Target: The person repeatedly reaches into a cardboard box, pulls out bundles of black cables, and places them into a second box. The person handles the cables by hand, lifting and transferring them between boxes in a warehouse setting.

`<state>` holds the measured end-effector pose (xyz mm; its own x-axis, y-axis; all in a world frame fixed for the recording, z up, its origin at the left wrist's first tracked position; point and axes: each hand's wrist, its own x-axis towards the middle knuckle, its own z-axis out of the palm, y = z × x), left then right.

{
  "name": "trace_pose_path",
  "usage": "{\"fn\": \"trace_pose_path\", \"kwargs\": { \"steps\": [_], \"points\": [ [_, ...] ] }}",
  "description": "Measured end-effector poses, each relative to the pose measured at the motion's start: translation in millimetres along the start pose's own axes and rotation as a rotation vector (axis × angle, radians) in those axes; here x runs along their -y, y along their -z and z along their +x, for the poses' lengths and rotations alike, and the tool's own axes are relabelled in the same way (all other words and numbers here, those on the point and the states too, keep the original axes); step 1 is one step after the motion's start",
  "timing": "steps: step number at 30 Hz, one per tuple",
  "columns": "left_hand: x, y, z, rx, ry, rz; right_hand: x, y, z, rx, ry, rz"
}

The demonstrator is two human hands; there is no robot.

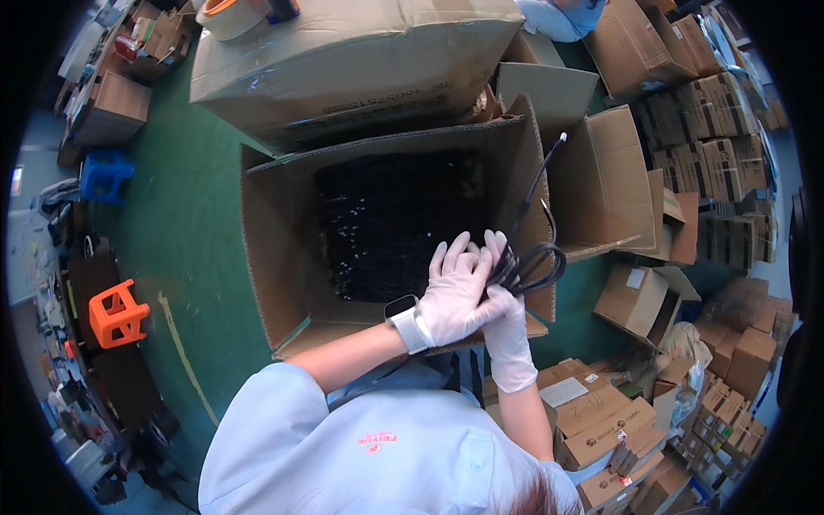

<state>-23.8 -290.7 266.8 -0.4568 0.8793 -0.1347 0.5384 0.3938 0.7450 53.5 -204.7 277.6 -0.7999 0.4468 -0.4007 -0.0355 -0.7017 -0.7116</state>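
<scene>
A coiled bundle of black cable (524, 269) is in my right hand (508, 335), at the right side of an open cardboard box (277, 257). One cable end with a small white connector (563, 137) sticks up past the box wall. My left hand (452, 299) lies across the right one, its thumb over the base of the right hand. Its palm side is hidden, so whether it also grips cable is unclear. Both hands wear thin white gloves, and a smartwatch (407, 322) is on the left wrist. Inside the box lies a dark, shiny mass (399, 219), apparently more black cables.
A large closed carton (347, 71) stands behind the box, with a tape roll (232, 18) on top. Another open carton (599, 180) adjoins on the right. Stacked cartons (605, 418) fill the lower right. Orange (119, 313) and blue stools (106, 176) stand left; another person (560, 18) is at the top.
</scene>
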Motion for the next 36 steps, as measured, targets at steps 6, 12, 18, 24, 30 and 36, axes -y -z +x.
{"fn": "trace_pose_path", "kwargs": {
  "steps": [6,12,18,24,30,36],
  "points": [
    [25,-2,28,0.162,-0.523,-0.442,-3,27,-35,-0.215,-0.038,0.053],
    [113,-71,40,-0.087,-0.009,-0.568,-8,34,-47,-0.444,0.215,0.194],
    [199,-126,81,-0.005,0.124,0.401,-12,36,-36,-0.486,0.289,0.230],
    [210,-153,99,0.302,0.056,0.717,-10,34,-28,-0.570,0.293,0.311],
    [201,-123,73,0.406,0.079,0.536,-10,41,-27,-0.454,0.258,0.315],
    [201,-90,27,0.321,0.099,0.359,-12,38,-27,-0.483,0.241,0.193]
  ]
}}
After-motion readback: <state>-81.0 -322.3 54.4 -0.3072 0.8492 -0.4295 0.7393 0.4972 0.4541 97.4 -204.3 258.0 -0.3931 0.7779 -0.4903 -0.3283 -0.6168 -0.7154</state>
